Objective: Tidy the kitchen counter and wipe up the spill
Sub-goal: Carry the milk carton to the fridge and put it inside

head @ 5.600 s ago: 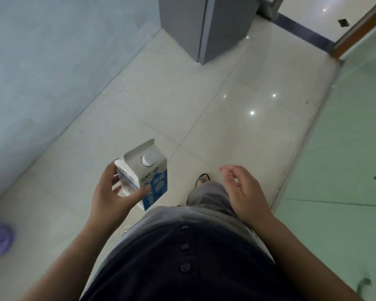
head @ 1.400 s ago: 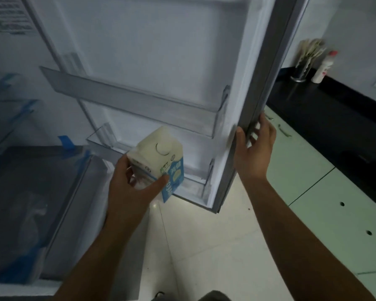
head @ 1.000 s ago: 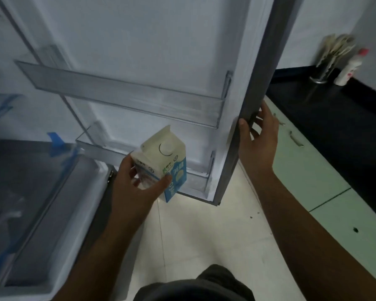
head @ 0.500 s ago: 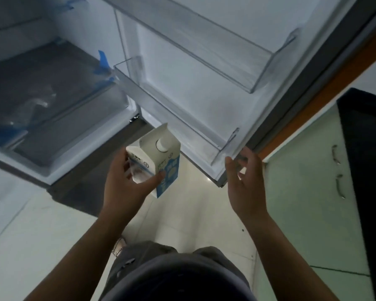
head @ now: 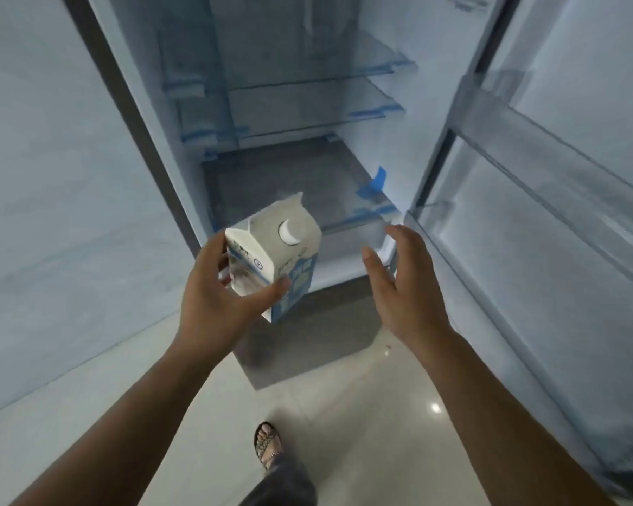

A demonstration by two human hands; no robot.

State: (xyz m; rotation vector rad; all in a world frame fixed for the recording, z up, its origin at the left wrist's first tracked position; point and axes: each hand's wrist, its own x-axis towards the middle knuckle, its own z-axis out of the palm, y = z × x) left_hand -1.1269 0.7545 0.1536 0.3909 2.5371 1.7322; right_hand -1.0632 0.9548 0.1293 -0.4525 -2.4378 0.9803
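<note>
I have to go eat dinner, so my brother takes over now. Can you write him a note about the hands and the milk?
The left grip holds the milk carton in front of the open fridge, not yet inside.
The right grip is open and holds nothing, beside the carton.
Done: the fridge door is open.
Left: set the carton inside, close the door, then wipe the spill. The counter is not in view.

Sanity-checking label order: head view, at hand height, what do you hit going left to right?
wall → left hand → milk carton → right hand → open fridge door
</note>
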